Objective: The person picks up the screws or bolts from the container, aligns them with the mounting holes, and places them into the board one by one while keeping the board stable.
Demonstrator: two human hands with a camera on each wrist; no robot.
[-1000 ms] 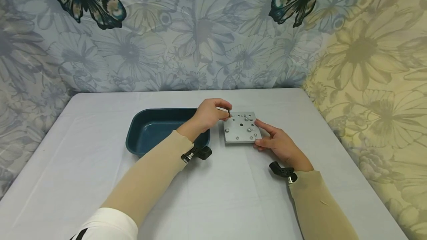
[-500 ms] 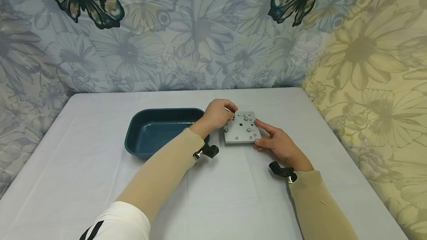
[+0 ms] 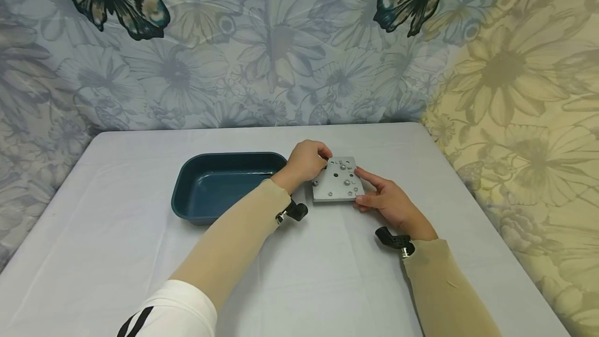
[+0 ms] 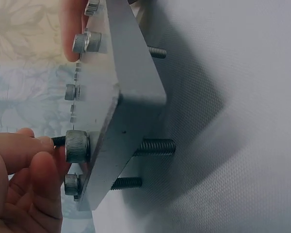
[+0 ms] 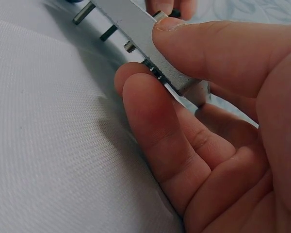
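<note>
1. No writing readable anywhere.
2. Plate [image 3: 338,180] on table [image 3: 117,254], right of tub [image 3: 224,183].
3. Right hand [image 3: 390,203] pinches plate's near corner.
4. Left hand [image 4: 19,184] pinches dark key [image 4: 58,141] in bolt [image 4: 77,146]; key mostly hidden.

No readable text, label or number anywhere.

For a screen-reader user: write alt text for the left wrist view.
A grey metal plate stands on its bolts' threaded ends above a white tablecloth. The left hand pinches a thin dark tool set into a knurled bolt head.
</note>
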